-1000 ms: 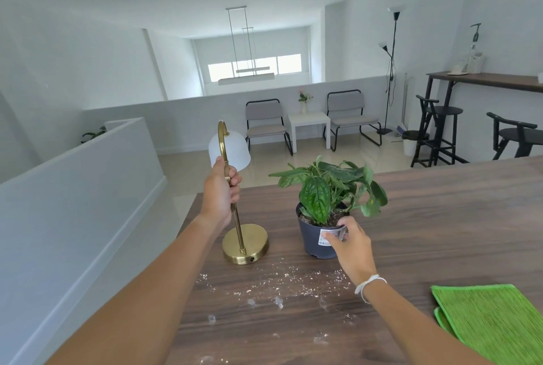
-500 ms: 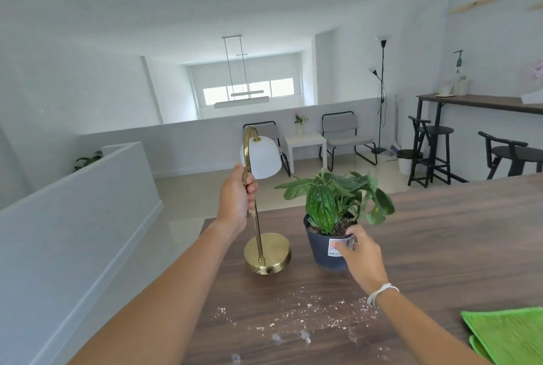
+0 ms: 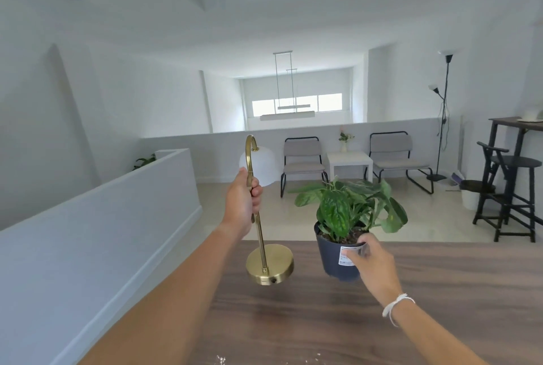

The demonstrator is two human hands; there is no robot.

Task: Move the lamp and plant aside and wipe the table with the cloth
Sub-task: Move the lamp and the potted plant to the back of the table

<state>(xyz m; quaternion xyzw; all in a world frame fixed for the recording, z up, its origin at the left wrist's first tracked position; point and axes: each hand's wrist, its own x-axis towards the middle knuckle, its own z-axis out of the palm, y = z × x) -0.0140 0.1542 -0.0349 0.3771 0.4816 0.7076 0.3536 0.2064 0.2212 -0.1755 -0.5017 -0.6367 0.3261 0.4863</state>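
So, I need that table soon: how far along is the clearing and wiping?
Nothing is finished. Left hand grips the lamp, right hand the plant, both near the table's far edge. Crumbs remain; wiping is left, cloth out of view.

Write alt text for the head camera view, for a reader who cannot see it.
A person's left hand grips the stem of a brass lamp while the right hand holds a potted plant by its dark pot, both near the far edge of a wooden table. White crumbs dot the table's near edge; chairs stand in the white room beyond.
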